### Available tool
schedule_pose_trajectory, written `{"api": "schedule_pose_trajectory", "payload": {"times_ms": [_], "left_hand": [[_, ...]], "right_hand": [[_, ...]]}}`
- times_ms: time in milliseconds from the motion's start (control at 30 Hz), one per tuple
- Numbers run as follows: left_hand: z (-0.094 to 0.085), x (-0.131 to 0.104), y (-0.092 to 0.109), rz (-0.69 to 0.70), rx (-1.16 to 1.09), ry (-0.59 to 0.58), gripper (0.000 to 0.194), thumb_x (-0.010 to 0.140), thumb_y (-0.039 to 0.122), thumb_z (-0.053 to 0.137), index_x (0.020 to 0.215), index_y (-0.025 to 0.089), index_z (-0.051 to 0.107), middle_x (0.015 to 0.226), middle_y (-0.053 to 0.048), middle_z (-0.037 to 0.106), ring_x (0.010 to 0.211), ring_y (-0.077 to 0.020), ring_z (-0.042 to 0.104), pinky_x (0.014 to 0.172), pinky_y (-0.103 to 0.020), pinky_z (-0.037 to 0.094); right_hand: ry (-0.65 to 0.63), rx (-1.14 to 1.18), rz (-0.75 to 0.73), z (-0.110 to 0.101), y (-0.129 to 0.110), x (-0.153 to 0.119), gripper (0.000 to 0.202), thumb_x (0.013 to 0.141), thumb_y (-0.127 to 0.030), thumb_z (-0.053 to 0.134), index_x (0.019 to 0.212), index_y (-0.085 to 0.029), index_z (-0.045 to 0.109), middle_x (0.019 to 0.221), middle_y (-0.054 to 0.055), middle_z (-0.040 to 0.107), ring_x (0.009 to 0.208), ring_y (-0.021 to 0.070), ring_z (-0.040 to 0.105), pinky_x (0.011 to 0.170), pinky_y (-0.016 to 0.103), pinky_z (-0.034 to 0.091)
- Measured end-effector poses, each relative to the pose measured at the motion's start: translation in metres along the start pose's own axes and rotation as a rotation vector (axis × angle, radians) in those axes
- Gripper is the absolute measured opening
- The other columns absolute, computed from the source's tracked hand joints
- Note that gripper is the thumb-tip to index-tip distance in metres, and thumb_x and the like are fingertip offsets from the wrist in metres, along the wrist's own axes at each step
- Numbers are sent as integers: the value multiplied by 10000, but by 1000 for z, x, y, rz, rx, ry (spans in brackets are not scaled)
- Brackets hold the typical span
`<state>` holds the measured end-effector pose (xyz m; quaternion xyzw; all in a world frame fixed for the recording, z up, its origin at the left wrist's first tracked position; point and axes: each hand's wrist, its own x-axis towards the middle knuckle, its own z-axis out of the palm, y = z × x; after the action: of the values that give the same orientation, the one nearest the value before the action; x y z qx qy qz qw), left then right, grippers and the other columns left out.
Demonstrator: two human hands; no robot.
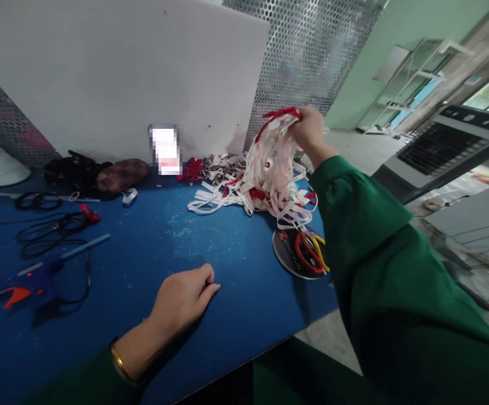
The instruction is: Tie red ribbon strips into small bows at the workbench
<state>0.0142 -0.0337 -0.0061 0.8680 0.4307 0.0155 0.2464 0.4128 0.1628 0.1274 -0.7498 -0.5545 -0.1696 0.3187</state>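
Note:
My right hand point(309, 128) is closed around a bunch of white and red ribbons point(272, 152), lifted over the back right of the blue table. Their lower ends hang down into a loose pile of white and red strips point(244, 197). Close to the table's front, my left hand point(183, 292) rests with its fingers curled in and nothing visible in them. A gold bangle point(121, 363) circles the left wrist. Scissors point(309, 253) with red and yellow handles lie on a round black spool point(287, 250), below the ribbons.
At left lie a blue hot glue gun point(48, 284) and a coiled black cable point(54, 230). A checkered brown pouch point(123, 174) and a pixelated phone-like screen point(166, 149) stand at the back, before a white board point(118, 73). An air cooler point(451, 146) stands beyond the table at right.

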Motion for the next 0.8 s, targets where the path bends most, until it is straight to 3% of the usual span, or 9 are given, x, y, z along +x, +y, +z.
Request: {"api": "schedule_pose_trajectory", "payload": {"times_ms": [67, 200, 267, 367, 467, 533, 667, 733, 800], "left_hand": [[0, 0, -1, 1, -4, -1, 197, 929, 386, 443, 836, 224, 507, 740, 22, 632, 664, -158, 551, 588, -282, 265], [0, -1, -1, 7, -14, -2, 190, 929, 386, 450, 843, 227, 508, 744, 25, 632, 671, -158, 553, 592, -282, 266], [0, -1, -1, 10, -8, 3, 192, 930, 387, 451, 841, 226, 507, 743, 24, 631, 666, -159, 551, 589, -283, 263], [1, 0, 0, 14, 12, 10, 200, 930, 388, 451, 830, 222, 502, 738, 19, 629, 656, -161, 546, 580, -285, 256], [1, 2, 0, 18, 24, 12, 199, 925, 392, 460, 832, 222, 507, 738, 17, 634, 649, -161, 545, 575, -285, 254], [2, 2, -1, 17, 22, 14, 205, 922, 399, 463, 831, 223, 513, 737, 18, 639, 648, -159, 547, 575, -285, 258], [2, 2, -2, 21, 7, 17, 216, 923, 402, 454, 824, 220, 516, 726, 17, 639, 640, -154, 546, 569, -284, 262], [2, 2, -2, 33, 1, 19, 224, 927, 403, 441, 825, 219, 516, 721, 16, 637, 632, -151, 541, 563, -283, 259], [2, 2, -2, 37, 1, 19, 230, 928, 407, 435, 823, 219, 515, 716, 17, 635, 625, -149, 536, 557, -282, 254]], "right_hand": [[-201, -67, -37, 14, -5, -17, 211, 810, -305, 599, 890, -119, 658, 887, 104, 671, 833, 215, 578, 787, 326, 431], [-910, -125, -199, 27, -7, -59, 482, 693, -500, 726, 1038, -168, 670, 1027, 107, 680, 884, 261, 616, 769, 355, 482], [-1044, -185, -270, 30, -7, -84, 696, 647, -561, 747, 1209, -173, 609, 1207, 145, 625, 996, 295, 611, 814, 373, 496], [-895, -315, -378, 37, -10, -119, 967, 590, -564, 780, 1386, -124, 449, 1402, 226, 468, 1121, 360, 574, 880, 411, 480], [-801, -371, -425, 44, -12, -136, 659, 744, -466, 676, 1295, -129, 544, 1259, 218, 594, 1051, 342, 618, 859, 405, 468], [-757, -331, -396, 45, -9, -134, 420, 798, -375, 617, 1158, -160, 645, 1099, 174, 684, 984, 311, 646, 829, 373, 466], [-467, -61, -159, 34, 7, -96, 288, 768, -254, 626, 1030, -180, 718, 983, 103, 731, 930, 266, 650, 805, 318, 460], [-373, -9, -91, 23, 17, -67, 307, 825, -247, 564, 1073, -128, 700, 964, 100, 726, 879, 231, 637, 773, 306, 461], [-218, 186, 30, 9, 25, -39, 306, 815, -219, 579, 1047, -56, 693, 923, 96, 713, 771, 170, 603, 696, 275, 444]]}}
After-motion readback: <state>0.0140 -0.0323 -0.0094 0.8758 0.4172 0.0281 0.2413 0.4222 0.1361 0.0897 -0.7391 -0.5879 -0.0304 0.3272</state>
